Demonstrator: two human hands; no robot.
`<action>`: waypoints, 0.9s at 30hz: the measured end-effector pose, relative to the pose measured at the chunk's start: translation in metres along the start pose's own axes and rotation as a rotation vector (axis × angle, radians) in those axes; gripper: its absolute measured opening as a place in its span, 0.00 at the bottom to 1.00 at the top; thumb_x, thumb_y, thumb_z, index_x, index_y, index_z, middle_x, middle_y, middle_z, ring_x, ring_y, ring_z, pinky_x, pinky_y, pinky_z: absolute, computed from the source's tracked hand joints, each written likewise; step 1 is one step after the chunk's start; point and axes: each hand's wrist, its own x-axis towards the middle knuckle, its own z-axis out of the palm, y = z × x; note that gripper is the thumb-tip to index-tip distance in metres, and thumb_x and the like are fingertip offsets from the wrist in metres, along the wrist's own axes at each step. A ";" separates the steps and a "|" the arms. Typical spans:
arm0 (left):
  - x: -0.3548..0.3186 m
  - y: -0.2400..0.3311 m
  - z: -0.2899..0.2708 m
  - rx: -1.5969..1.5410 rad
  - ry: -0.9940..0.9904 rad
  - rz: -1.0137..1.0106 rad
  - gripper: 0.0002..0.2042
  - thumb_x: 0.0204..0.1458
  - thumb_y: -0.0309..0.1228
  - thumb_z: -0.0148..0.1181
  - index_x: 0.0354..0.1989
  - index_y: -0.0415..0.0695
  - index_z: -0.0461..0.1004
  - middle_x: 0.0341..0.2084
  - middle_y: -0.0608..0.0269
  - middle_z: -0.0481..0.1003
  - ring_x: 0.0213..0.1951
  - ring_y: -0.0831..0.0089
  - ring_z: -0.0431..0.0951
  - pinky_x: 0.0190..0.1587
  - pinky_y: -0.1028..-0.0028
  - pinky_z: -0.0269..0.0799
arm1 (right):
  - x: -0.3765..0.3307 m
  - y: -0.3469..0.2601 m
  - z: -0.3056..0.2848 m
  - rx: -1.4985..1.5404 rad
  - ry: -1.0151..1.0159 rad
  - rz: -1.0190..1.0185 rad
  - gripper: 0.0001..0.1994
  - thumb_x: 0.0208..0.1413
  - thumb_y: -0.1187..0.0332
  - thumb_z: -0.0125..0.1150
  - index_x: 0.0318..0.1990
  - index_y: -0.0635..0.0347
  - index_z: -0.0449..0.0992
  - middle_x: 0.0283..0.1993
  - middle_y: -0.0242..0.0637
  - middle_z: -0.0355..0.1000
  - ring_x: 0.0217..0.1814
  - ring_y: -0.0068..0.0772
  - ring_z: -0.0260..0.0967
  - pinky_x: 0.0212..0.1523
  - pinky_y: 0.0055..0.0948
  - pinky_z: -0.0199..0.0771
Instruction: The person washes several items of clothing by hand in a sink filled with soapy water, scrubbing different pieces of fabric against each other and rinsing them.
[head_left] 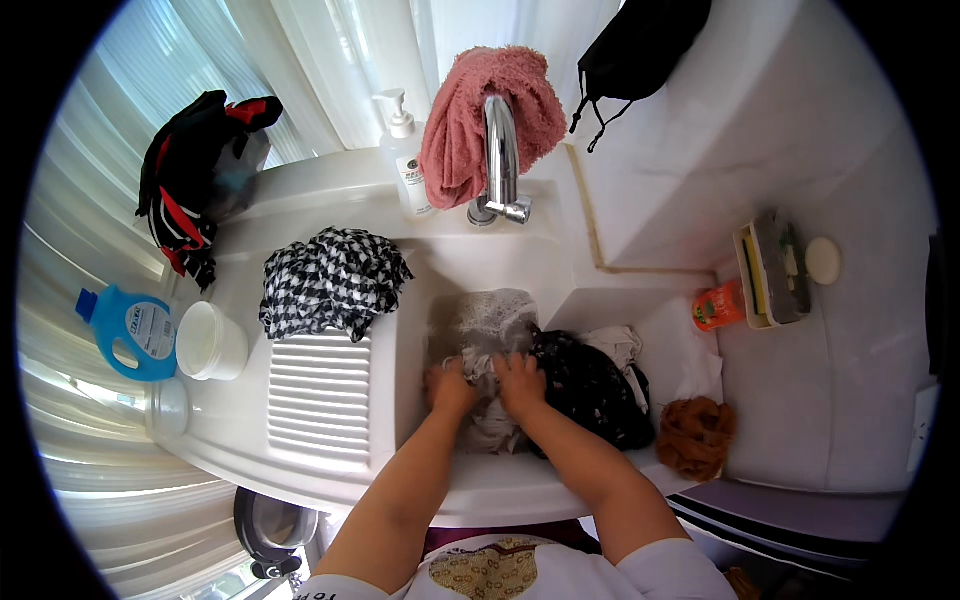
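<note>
Both my hands are down in the basin of a white laundry sink (560, 295). My left hand (447, 387) and my right hand (519, 381) sit side by side, each clenched on a wet grey-white lacy cloth (490, 325) in the water. A dark patterned garment (590, 385) lies in the basin just right of my right hand, with a white cloth (617, 345) behind it.
A black-and-white checked cloth (335, 280) lies on the ribbed washboard (320, 395). Chrome tap (501, 150) with a pink towel (470, 115) over it, a pump bottle (407, 155), blue detergent jug (128, 330), white cup (210, 342), brown bundle (697, 433).
</note>
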 end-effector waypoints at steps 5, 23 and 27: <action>-0.003 0.003 -0.031 -0.598 -0.203 -0.294 0.18 0.48 0.30 0.51 0.50 0.47 0.67 0.46 0.48 0.70 0.47 0.55 0.71 0.50 0.60 0.67 | 0.009 0.004 -0.004 0.137 -0.142 0.094 0.20 0.36 0.71 0.65 0.42 0.54 0.75 0.50 0.45 0.59 0.54 0.50 0.57 0.49 0.41 0.65; -0.008 0.024 -0.049 -2.006 -0.650 -0.182 0.28 0.54 0.57 0.39 0.48 0.45 0.68 0.43 0.57 0.72 0.46 0.61 0.72 0.49 0.63 0.68 | 0.005 -0.033 -0.052 0.909 0.432 -0.135 0.21 0.50 0.55 0.59 0.47 0.58 0.68 0.57 0.47 0.56 0.53 0.43 0.62 0.53 0.37 0.63; -0.007 0.020 -0.039 -1.863 -0.595 -0.211 0.22 0.56 0.53 0.44 0.44 0.45 0.68 0.38 0.59 0.72 0.42 0.65 0.73 0.44 0.65 0.70 | -0.001 -0.058 -0.060 0.862 0.487 -0.086 0.18 0.48 0.54 0.61 0.39 0.58 0.72 0.49 0.50 0.61 0.47 0.53 0.64 0.46 0.41 0.67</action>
